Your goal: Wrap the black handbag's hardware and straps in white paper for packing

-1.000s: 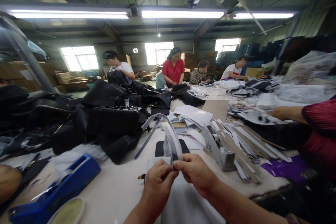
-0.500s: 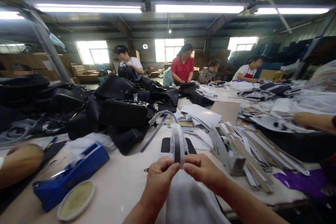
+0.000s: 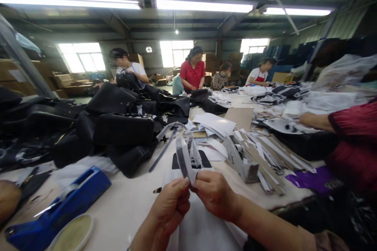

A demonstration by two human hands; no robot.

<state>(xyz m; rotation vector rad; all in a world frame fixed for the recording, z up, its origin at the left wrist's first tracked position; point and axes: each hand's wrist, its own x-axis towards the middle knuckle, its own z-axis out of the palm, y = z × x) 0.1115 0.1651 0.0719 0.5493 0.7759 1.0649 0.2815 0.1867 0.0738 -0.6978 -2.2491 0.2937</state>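
Note:
A dark bag handle (image 3: 183,159) wrapped in clear film arches up in front of me. My left hand (image 3: 169,204) pinches its near end between thumb and fingers. Closed on the film at the same end, my right hand (image 3: 216,194) almost touches the left. Beneath both hands lies a white sheet-like wrap (image 3: 196,219); what it covers is hidden. A flat black piece (image 3: 206,160) shows behind the handle. Farther back, a loose strap (image 3: 161,151) with clear film at its top lies on the table.
At left are a blue tape dispenser (image 3: 63,211), a round lid-like dish (image 3: 72,233) and piled black bags (image 3: 123,129). A grey tape dispenser (image 3: 242,160), cardboard strips (image 3: 271,164) and purple plastic (image 3: 309,180) lie right. A co-worker's arm (image 3: 318,121) reaches in there; several people work behind.
The view has turned to the right. The handle has twisted and its film gapes more on the right side. My hands have come closer together, the right one now gripping the film.

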